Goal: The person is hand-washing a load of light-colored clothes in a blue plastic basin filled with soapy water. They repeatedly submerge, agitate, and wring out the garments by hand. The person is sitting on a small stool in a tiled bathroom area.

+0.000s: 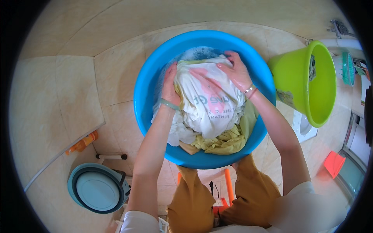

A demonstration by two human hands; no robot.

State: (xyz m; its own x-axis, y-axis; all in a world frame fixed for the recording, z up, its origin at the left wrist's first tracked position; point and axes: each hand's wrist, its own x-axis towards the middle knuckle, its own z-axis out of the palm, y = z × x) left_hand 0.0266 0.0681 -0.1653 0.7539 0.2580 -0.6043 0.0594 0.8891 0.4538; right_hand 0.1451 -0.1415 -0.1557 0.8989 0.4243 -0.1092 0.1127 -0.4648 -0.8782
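Observation:
A big blue basin (145, 83) with soapy water holds a heap of wet laundry. On top lies a white printed shirt (211, 105), with pale yellow-green cloth (229, 139) under and beside it. My left hand (169, 83) grips the shirt's left edge; a green bangle circles that wrist. My right hand (236, 72) presses flat, fingers spread, on the shirt's far right part, with bracelets at the wrist.
A lime-green bucket (324, 93) with some cloth inside stands to the right of the basin. A teal collapsible tub (97, 188) lies at lower left, an orange bottle (82, 143) near it. A small orange dustpan-like thing (334, 163) sits at right. Tiled floor all around.

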